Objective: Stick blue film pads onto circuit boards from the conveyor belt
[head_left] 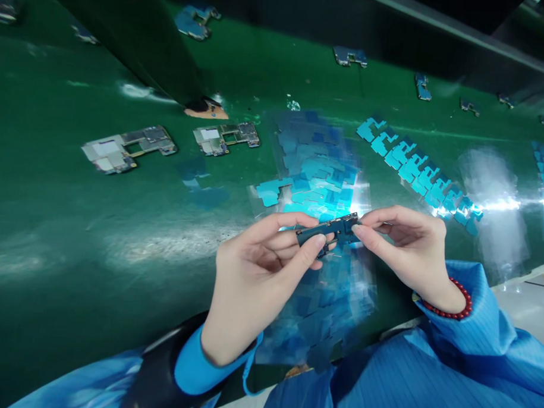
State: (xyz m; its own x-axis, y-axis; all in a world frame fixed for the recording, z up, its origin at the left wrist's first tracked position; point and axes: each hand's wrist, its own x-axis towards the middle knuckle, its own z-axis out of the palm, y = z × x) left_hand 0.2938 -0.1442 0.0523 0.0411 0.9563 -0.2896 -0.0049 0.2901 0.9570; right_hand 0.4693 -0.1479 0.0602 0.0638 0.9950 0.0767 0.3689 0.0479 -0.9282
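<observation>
A dark blue circuit board (318, 230), tilted, is held up between both hands over a spread of blue film pieces. My left hand (263, 272) grips its left end, thumb on the near face and fingers behind. At the right end, the thumb and index finger of my right hand (402, 241) pinch the board's edge. Beneath and beyond the hands lies a sheet of blue film cutouts (317, 176), several overlapping. Part of the board is hidden by my left thumb.
Two circuit boards, one larger-looking (129, 150) and one smaller-looking (225, 138), lie on the green mat (53, 208) to the left. A row of blue cutouts (416, 167) runs diagonally at right. A dark post (139, 38) stands behind. More boards (350, 56) lie along the back.
</observation>
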